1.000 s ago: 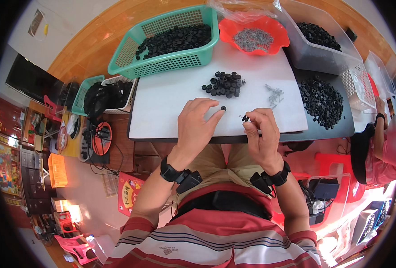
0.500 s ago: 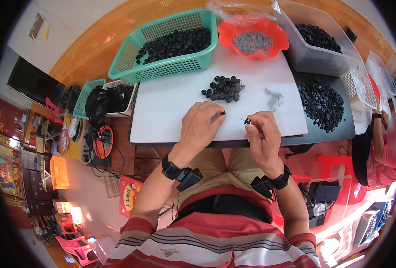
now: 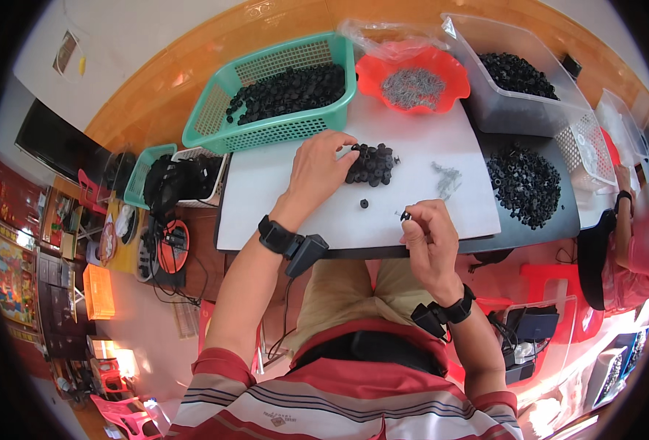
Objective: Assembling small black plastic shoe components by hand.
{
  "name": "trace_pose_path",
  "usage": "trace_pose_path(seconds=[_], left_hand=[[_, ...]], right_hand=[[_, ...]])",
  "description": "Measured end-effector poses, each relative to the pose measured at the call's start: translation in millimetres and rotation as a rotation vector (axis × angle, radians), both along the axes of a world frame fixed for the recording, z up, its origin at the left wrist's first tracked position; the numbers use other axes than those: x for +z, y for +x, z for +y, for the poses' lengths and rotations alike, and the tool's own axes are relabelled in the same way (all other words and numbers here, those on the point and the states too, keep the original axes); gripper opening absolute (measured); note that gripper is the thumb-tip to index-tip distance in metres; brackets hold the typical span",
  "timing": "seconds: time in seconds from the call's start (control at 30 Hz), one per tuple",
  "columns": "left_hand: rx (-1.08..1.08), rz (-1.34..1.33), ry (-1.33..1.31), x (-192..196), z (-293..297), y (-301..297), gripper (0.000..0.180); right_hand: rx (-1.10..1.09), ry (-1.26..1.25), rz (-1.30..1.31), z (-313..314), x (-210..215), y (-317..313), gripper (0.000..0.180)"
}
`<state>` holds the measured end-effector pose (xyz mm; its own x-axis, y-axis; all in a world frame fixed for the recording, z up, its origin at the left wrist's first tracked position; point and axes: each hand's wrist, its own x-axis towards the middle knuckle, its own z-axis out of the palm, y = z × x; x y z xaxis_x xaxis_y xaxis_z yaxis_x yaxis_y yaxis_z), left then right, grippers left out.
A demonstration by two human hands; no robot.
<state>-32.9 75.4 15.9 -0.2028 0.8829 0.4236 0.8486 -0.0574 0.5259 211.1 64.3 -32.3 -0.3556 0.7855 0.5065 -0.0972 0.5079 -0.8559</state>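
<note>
Left hand (image 3: 317,170): fingers spread on small pile of black caps (image 3: 372,163) mid-worktop (image 3: 266,213), within reach | right hand (image 3: 428,242): fingers pinching one black cap (image 3: 405,215) at near edge; metal pins (image 3: 447,176) alongside

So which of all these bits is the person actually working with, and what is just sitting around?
In use:
- left hand at the small heap of black ring-shaped parts
- right hand pinching one small black part
- white board
- loose grey metal pins

Lying about:
- green plastic basket
- orange bowl
- clear tub
</note>
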Motion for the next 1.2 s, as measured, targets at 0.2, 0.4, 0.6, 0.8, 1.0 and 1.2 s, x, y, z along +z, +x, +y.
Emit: trace_pose_path(seconds=[0.2, 0.4, 0.6, 0.8, 1.0, 1.2], left_hand=[[0.049, 0.077, -0.143, -8.5, 20.8, -10.9, 0.022], [0.027, 0.020, -0.224, -6.4, 26.0, -12.7, 0.020], [-0.047, -0.123, -0.161, -6.1, 19.4, -11.1, 0.019], [-0.060, -0.428, -0.072, 1.0, -2.0, 3.5, 0.014], [-0.107, -0.760, -0.028, 14.2, -29.1, 24.5, 0.019], [-0.214, -1.167, -0.084, 9.2, -50.6, 36.9, 0.022]], right_hand=[[-0.001, -0.002, -0.002, 1.4, -3.1, 0.8, 0.013], [0.013, -0.009, -0.005, 1.7, -3.8, 1.3, 0.014], [0.013, -0.005, 0.005, 0.3, -3.2, 1.7, 0.015], [0.005, 0.004, 0.011, 1.8, -3.9, 2.3, 0.016], [0.016, -0.010, 0.036, 0.1, 4.0, 3.7, 0.012], [0.029, -0.011, 0.071, 0.1, 10.3, 0.6, 0.013]])
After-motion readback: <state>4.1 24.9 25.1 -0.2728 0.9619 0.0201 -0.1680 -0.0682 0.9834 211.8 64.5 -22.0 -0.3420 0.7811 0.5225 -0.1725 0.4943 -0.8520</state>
